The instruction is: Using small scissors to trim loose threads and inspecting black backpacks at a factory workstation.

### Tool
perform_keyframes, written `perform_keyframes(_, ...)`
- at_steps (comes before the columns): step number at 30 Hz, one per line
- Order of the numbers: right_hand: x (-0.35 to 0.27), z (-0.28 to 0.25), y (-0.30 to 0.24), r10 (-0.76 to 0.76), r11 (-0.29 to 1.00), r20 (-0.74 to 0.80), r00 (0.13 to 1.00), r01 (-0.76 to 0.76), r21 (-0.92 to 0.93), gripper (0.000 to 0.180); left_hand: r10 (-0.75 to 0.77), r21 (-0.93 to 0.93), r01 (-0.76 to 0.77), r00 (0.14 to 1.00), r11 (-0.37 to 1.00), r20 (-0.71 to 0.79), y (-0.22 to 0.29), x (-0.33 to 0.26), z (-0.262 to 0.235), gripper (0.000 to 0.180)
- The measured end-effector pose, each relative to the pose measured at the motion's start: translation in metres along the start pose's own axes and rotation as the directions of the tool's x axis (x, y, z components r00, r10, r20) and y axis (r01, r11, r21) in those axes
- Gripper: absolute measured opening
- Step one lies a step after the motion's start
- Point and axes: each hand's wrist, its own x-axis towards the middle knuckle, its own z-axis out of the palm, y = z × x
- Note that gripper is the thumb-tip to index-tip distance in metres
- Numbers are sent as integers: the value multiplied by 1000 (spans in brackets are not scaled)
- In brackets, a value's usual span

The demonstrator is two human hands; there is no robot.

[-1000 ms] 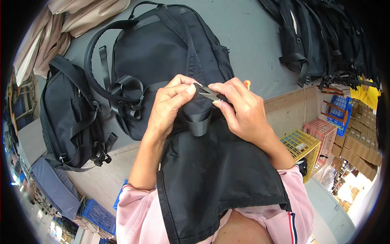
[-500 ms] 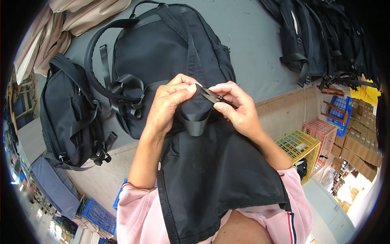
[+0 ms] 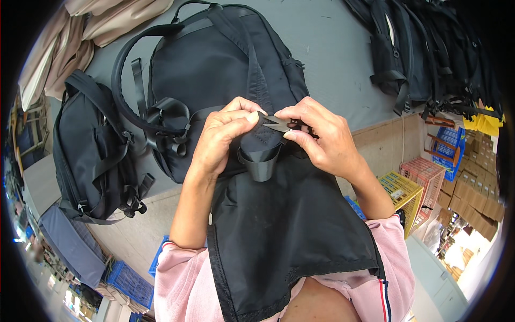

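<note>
A black backpack point(image 3: 204, 70) lies on the grey table in front of me, one shoulder strap point(image 3: 256, 80) running down toward me. My left hand point(image 3: 222, 131) pinches the stitched lower end of that strap. A loop of black webbing point(image 3: 260, 167) hangs just below the pinch. In my right hand point(image 3: 324, 134) is a pair of thread snips point(image 3: 279, 124), held between thumb and fingers. Their blades point left, parted, at the strap's edge close to my left fingertips. Any thread between the blades is too small to make out.
Another black backpack point(image 3: 91, 150) lies at the table's left edge, with more black bags point(image 3: 424, 53) piled at the right. Beige fabric pieces point(image 3: 107, 27) are heaped far left. Below the table point(image 3: 332, 48) stand a yellow crate point(image 3: 397, 188), a pink crate point(image 3: 424, 180) and blue crates point(image 3: 129, 282).
My right hand has turned, and its wrist and forearm have shifted right. The snips' blades lie more level now and appear wider apart. My left hand holds its place on the strap.
</note>
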Motion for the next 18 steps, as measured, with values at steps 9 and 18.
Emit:
perform_keyframes(9,-2,-1,-1,9,999,-7,1000,-9,-45,26,0,-7,0,1000,1000,20,0,1,0,20)
perform_keyframes(18,2,2,-2,0,1000,-25,1000,0,22,29,-6,-13,7,999,1000,32,-1,1,-1,21)
